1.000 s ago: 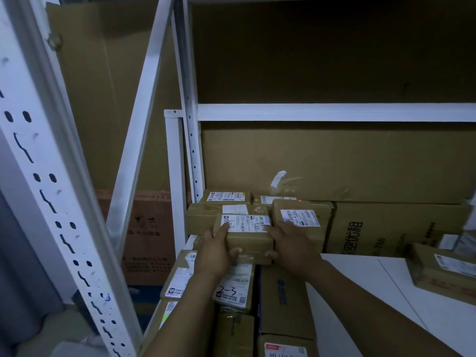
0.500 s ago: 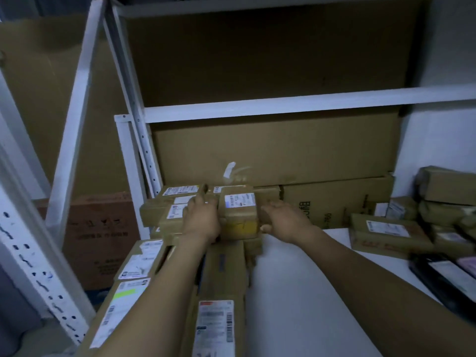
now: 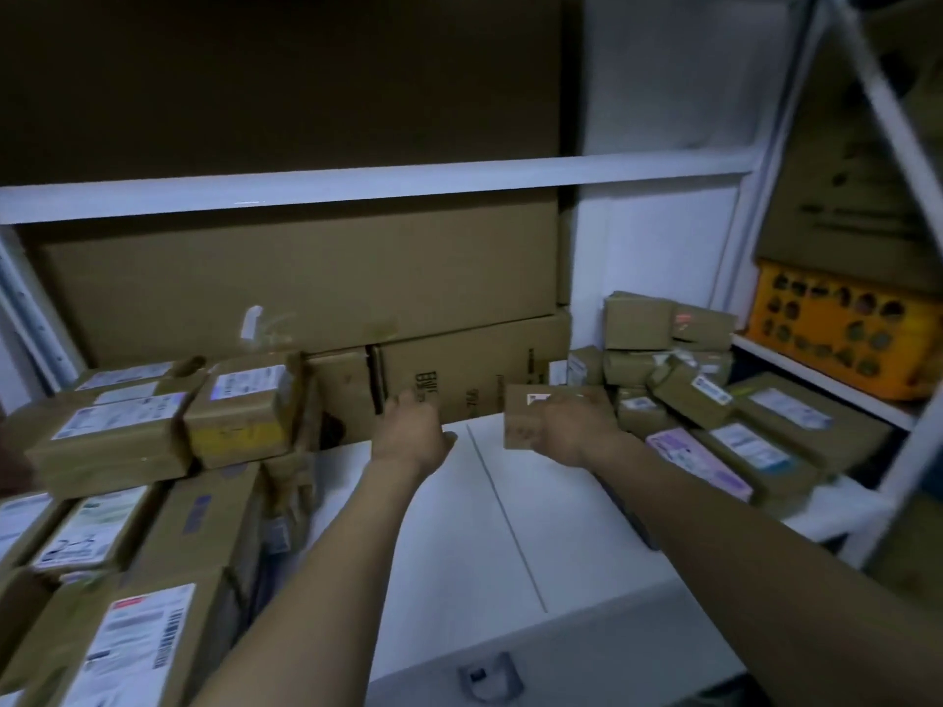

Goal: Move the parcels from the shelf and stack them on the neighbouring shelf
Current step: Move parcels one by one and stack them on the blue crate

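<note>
The right hand (image 3: 571, 426) grips a small cardboard parcel (image 3: 525, 415) by its right end, just above the white shelf board (image 3: 510, 528). The parcel's long axis runs left to right. The stack of parcels (image 3: 678, 395) lies just beside it on the right, so the right hand is nearer. The left hand (image 3: 413, 431) hangs apart, fingers loosely curled and holding nothing.

Dim bluish light; brown cardboard sheet (image 3: 286, 68) overhead in deep shadow. Motion blur softens brown cardboard parcels (image 3: 112, 441); white metal shelf frame (image 3: 357, 186) bows at edges.
</note>
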